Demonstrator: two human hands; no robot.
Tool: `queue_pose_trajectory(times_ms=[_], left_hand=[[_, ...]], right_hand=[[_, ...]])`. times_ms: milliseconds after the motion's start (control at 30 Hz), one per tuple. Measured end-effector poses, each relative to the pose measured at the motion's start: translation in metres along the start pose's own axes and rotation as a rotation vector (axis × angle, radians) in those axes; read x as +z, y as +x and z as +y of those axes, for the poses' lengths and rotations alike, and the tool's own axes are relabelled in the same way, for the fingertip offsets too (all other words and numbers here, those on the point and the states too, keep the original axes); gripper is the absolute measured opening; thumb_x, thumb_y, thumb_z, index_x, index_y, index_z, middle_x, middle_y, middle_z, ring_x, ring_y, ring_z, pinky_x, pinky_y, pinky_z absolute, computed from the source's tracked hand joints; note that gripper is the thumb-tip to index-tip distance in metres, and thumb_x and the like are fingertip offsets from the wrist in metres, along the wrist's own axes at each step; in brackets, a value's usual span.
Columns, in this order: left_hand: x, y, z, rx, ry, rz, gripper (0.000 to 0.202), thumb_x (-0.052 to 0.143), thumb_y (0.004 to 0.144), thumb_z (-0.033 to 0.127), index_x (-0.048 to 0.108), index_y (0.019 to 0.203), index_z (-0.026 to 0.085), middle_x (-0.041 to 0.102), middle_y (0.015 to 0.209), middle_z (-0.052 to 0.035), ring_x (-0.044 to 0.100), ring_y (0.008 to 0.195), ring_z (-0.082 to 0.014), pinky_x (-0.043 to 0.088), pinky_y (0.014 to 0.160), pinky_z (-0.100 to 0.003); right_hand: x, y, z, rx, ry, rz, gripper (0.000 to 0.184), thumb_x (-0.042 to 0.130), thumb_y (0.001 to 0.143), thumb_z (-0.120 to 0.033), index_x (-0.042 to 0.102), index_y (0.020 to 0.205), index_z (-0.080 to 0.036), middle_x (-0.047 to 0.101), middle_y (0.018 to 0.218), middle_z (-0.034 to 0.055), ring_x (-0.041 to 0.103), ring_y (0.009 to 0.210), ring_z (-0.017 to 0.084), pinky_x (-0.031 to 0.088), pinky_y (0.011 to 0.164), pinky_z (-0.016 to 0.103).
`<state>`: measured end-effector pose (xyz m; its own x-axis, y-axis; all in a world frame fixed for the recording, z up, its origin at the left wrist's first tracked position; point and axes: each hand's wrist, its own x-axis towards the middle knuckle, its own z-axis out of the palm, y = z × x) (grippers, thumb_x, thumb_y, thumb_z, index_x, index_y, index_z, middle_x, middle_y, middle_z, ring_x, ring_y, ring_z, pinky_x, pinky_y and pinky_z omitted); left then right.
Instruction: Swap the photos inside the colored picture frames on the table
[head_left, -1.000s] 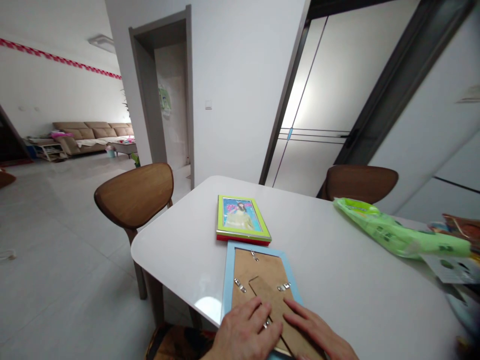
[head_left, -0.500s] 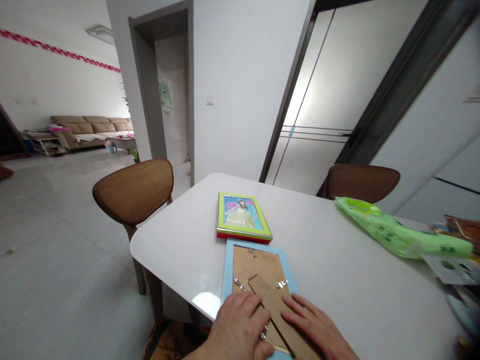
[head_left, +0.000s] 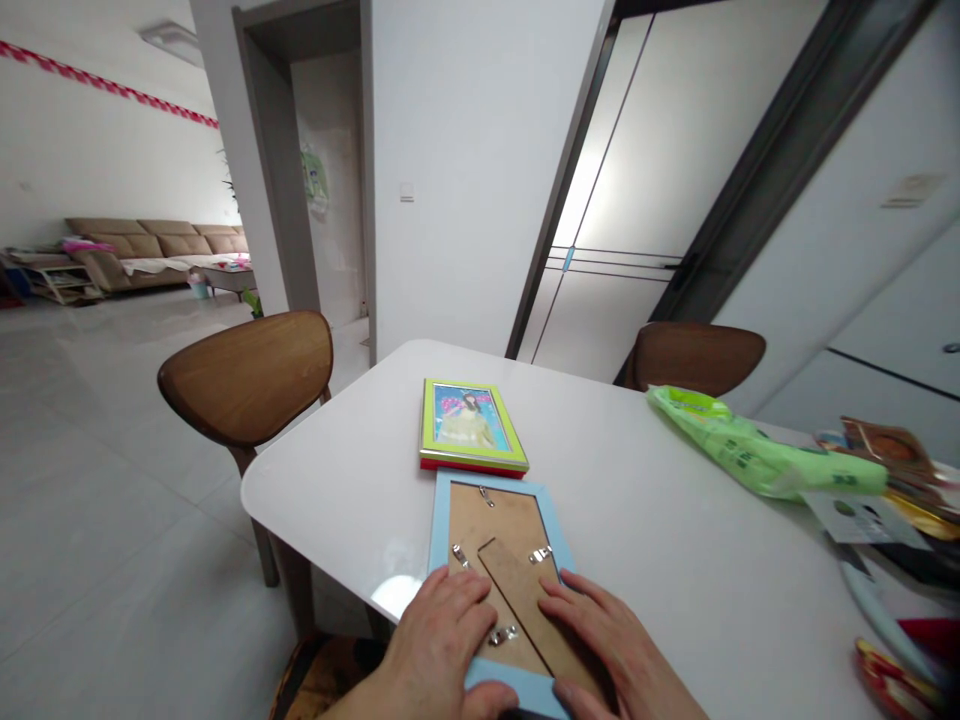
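A light-blue picture frame lies face down on the white table, its brown backing board showing. Small metal clips sit along the board's edges, and a brown stand leg slants across it. My left hand rests over the frame's left side, fingers spread on the board and thumb on the bottom rail. Across from it, my right hand lies with its fingers laid out on the stand leg and right side, thumb near the bottom rail. Neither hand is closed.
Just beyond is a lime-green picture frame on top of something red. A green plastic packet and assorted items lie at the right. Brown chairs stand at the left and far side.
My left hand has slid left and its fingers have spread, uncovering the lower metal clip. My right hand stays on the stand leg. The whole view has shifted slightly.
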<state>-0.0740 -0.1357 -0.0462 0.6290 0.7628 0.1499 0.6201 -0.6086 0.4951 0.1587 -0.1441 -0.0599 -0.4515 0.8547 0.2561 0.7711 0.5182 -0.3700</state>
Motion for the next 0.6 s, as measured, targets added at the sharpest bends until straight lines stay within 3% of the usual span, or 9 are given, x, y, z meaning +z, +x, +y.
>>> queue_pose_trajectory(times_ms=[167,333,600], left_hand=[[-0.001,-0.008,-0.008,-0.003,-0.021,-0.040,0.051,0.065,0.063,0.048,0.051,0.099,0.015,0.044,0.124,-0.0119,0.037,0.115,-0.0246,0.020,0.100,-0.043],[0.000,-0.006,-0.009,-0.014,-0.019,-0.055,0.042,0.072,0.057,0.039,0.052,0.088,0.017,0.044,0.125,-0.0090,0.036,0.116,-0.0210,0.019,0.101,-0.040],[0.001,0.002,-0.003,0.058,0.025,-0.089,0.039,0.070,0.060,0.038,0.053,0.089,0.019,0.044,0.124,-0.0092,0.034,0.118,-0.0242,0.016,0.100,-0.048]], right_hand=[[0.006,0.030,0.004,0.172,-0.071,0.167,0.028,0.045,0.076,-0.028,0.058,0.098,-0.017,0.059,0.094,0.0102,0.053,0.088,0.021,0.044,0.079,0.037],[0.011,0.057,0.012,0.229,-0.143,0.113,0.022,0.042,0.078,-0.023,0.063,0.082,-0.018,0.057,0.081,0.0075,0.051,0.078,0.019,0.043,0.072,0.033],[0.004,0.051,0.007,0.270,-0.088,0.121,0.020,0.044,0.077,-0.029,0.061,0.079,-0.018,0.058,0.083,0.0072,0.051,0.081,0.019,0.041,0.074,0.032]])
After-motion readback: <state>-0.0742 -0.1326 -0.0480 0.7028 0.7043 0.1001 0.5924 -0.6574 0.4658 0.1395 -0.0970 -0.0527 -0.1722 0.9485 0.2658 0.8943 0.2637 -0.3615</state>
